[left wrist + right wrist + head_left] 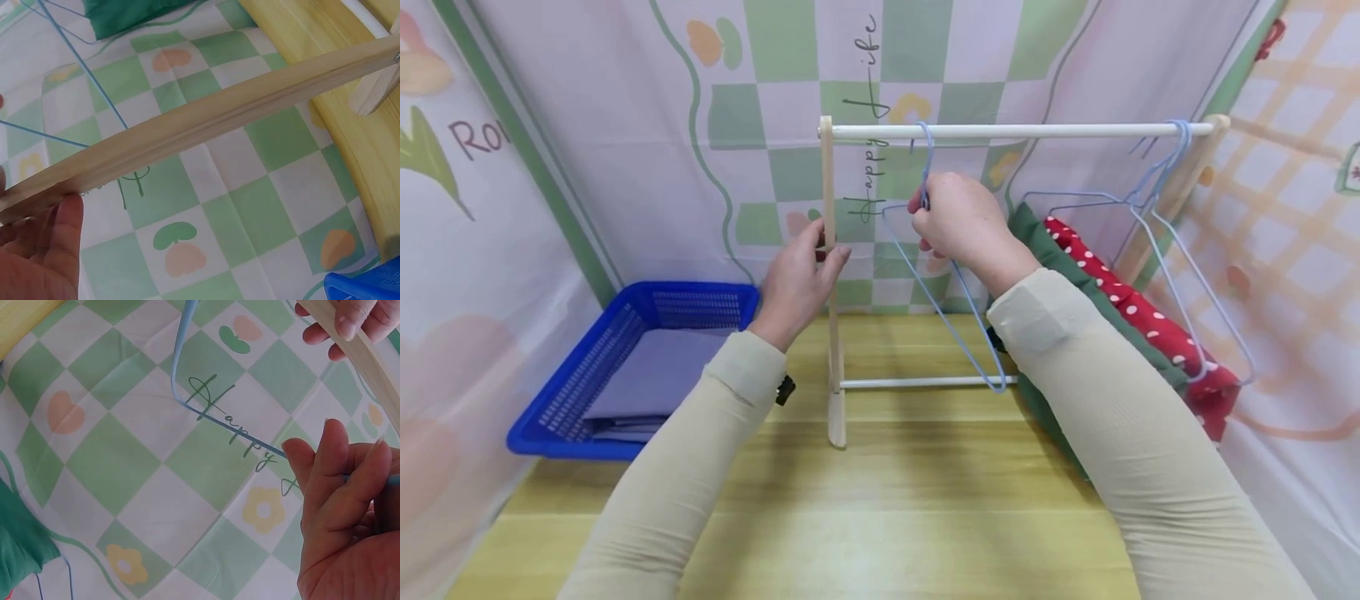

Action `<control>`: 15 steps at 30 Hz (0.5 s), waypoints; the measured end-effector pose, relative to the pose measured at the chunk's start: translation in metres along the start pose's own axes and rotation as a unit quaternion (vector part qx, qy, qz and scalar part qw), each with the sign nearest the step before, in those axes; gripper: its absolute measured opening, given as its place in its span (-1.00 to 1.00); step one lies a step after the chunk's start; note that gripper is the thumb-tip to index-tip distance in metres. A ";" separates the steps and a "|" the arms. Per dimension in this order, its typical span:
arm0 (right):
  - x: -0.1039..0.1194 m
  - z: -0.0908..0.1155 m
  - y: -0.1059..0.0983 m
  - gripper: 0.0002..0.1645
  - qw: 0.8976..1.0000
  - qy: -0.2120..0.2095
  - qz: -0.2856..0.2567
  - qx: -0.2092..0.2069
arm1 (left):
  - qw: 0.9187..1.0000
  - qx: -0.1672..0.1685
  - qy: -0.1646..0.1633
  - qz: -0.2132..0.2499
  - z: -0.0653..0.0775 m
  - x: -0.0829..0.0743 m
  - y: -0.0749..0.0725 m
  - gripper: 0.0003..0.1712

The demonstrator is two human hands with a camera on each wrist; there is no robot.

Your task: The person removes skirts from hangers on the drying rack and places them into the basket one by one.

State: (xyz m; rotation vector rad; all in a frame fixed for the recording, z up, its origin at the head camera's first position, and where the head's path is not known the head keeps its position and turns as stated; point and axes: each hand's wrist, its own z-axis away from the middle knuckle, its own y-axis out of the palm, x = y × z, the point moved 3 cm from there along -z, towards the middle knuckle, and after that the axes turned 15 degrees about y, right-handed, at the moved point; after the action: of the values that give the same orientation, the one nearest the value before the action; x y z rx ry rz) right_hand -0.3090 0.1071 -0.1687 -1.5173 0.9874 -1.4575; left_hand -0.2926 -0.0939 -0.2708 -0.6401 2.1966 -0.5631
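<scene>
My left hand [797, 287] grips the left wooden post [830, 183] of a small clothes rack. The thumb lies on one side of the post and the fingers on the other. Just below the rack's white top rail [1037, 131], my right hand [966, 221] pinches a light blue clothes hanger [931, 150] near the base of its hook. That hook loops over the rail, and the hanger's body hangs tilted beneath the hand. In the right wrist view, one bent corner of the hanger [231, 427] extends past my fingertips.
More blue hangers [1180, 137] hang bunched at the rail's right end. Below them are green fabric [1097, 304] and red polka-dot fabric [1150, 333]. A blue basket [572, 447] with folded greyish-purple cloth [655, 367] stands at left. A printed curtain [782, 50] hangs behind.
</scene>
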 end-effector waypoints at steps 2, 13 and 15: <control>0.001 0.000 0.001 -0.70 1.000 -0.001 -0.002 -0.001 | 1.000 -0.005 -0.004 -0.013 -0.001 0.000 -0.001 -0.69; 0.000 0.002 0.001 -0.69 1.000 0.005 -0.006 -0.001 | 0.998 -0.022 0.008 -0.055 0.000 0.001 0.001 -0.71; -0.001 0.001 0.002 -0.69 1.000 0.005 -0.010 0.000 | 0.998 -0.026 0.011 -0.059 0.001 0.002 0.002 -0.70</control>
State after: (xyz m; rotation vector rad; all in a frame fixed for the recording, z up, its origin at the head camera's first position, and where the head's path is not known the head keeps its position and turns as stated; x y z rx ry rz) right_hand -0.3077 0.1072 -0.1704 -1.5263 0.9805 -1.4798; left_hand -0.2932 -0.0936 -0.2734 -0.7989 2.2106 -0.5779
